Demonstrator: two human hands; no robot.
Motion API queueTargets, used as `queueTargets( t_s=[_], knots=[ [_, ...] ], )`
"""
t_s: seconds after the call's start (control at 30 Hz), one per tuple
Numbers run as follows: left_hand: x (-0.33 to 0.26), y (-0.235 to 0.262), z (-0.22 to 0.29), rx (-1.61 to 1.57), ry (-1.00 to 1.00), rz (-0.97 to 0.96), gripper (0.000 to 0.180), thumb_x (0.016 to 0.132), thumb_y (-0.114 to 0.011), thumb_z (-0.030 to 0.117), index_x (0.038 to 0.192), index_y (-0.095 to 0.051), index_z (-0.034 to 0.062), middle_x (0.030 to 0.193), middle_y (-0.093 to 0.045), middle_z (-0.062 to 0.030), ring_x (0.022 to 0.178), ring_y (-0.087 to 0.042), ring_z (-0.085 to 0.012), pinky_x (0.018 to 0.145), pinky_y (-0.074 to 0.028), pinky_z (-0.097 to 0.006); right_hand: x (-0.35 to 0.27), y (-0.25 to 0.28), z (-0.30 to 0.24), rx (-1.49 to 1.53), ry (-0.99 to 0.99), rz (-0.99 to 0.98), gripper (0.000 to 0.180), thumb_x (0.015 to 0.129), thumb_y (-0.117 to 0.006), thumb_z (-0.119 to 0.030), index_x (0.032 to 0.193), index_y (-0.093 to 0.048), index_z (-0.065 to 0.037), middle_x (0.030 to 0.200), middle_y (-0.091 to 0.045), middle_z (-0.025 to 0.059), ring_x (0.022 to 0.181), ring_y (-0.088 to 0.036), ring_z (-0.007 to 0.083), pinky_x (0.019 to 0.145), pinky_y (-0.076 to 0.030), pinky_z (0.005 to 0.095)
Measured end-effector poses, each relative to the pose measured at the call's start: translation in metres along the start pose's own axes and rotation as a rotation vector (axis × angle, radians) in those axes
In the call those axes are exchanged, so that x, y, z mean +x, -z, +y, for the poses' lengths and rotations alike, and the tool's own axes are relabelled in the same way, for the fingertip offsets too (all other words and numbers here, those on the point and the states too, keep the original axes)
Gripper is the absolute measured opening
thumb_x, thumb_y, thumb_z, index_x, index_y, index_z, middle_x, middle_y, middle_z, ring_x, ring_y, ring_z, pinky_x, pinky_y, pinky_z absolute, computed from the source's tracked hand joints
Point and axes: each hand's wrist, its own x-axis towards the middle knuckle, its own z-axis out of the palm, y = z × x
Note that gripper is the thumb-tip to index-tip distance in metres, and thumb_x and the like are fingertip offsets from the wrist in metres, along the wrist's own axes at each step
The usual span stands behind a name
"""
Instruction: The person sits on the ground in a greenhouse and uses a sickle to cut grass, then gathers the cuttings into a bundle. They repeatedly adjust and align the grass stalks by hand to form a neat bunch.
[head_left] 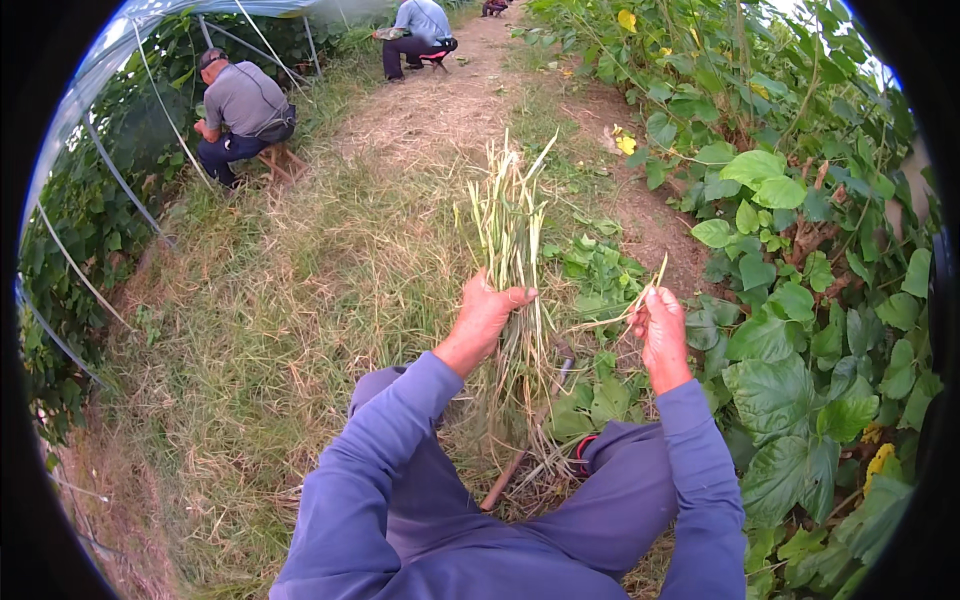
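Note:
My left hand [488, 313] is wrapped round a bundle of long, pale green grass stalks [512, 215], held upright in front of me. The stalks' thin, straggly ends hang down between my knees. Off to the right, my right hand [660, 325] is closed in a pinch on a thin yellowish stalk [655, 278], apart from the bundle. One piece of it sticks up past the fingers and another points left toward the bundle. Below the bundle, a wooden handle [503, 481] lies on the ground between my legs, its far end partly hidden by the stalks.
Broad-leaved climbing plants [780, 400] crowd the right side. At the left stand bent hoops [118, 175] under plastic sheeting. One person [245, 105] sits on a wooden stool at the left, another person [422, 30] on a stool farther up the dirt path [440, 90]. Dry grass [260, 330] covers the ground.

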Motion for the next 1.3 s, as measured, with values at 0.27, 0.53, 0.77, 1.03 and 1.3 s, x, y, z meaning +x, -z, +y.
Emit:
queueTargets(
  t_s=[0.27, 0.53, 0.77, 1.03, 1.3],
  knots=[
    [0.014, -0.009, -0.015, 0.007, 0.118, -0.096, 0.039, 0.074, -0.073, -0.001, 0.11, -0.057, 0.0006, 0.09, -0.066, -0.0042, 0.078, -0.062, -0.0124, 0.073, -0.052, -0.028, 0.018, -0.062, 0.021, -0.058, -0.182, -0.178, 0.016, 0.097, -0.05, -0.024, 0.089, -0.055, -0.011, 0.071, -0.061, 0.0013, 0.055, -0.055, 0.0064, 0.046, -0.036, 0.0186],
    [0.014, -0.018, -0.027, 0.015, 0.232, -0.175, 0.048, 0.072, -0.072, 0.0, 0.118, -0.058, 0.0016, 0.107, -0.067, -0.0056, 0.091, -0.061, -0.0125, 0.084, -0.049, -0.029, 0.036, -0.078, 0.029, -0.098, -0.249, -0.251, 0.017, 0.095, -0.053, -0.026, 0.09, -0.058, -0.01, 0.075, -0.059, -0.0023, 0.058, -0.052, 0.0045, 0.046, -0.036, 0.0186],
    [0.004, -0.025, -0.048, 0.09, 0.355, -0.201, 0.046, 0.072, -0.07, -0.002, 0.117, -0.059, 0.0024, 0.105, -0.066, -0.004, 0.091, -0.061, -0.0121, 0.084, -0.048, -0.028, 0.031, -0.061, 0.047, -0.024, -0.242, -0.245, 0.02, 0.097, -0.05, -0.025, 0.092, -0.058, -0.007, 0.07, -0.057, -0.0022, 0.052, -0.047, 0.0044, 0.042, -0.034, 0.0186],
    [-0.006, -0.029, -0.057, 0.103, 0.365, -0.28, 0.046, 0.073, -0.067, -0.005, 0.117, -0.056, 0.0015, 0.102, -0.066, -0.0034, 0.09, -0.06, -0.0118, 0.081, -0.049, -0.028, 0.017, -0.054, 0.05, -0.154, -0.255, -0.252, 0.017, 0.093, -0.058, -0.024, 0.086, -0.055, -0.009, 0.068, -0.054, -0.0031, 0.05, -0.044, 0.0036, 0.043, -0.034, 0.0204],
    [-0.007, -0.03, -0.055, 0.098, 0.332, -0.277, 0.048, 0.075, -0.068, -0.003, 0.12, -0.054, 0.0009, 0.105, -0.064, -0.0043, 0.091, -0.059, -0.0123, 0.08, -0.048, -0.028, 0.017, -0.052, 0.05, -0.157, -0.265, -0.236, 0.012, 0.091, -0.056, -0.013, 0.101, -0.057, -0.005, 0.074, -0.058, -0.0014, 0.051, -0.045, 0.0041, 0.043, -0.034, 0.0203]
  ],
)
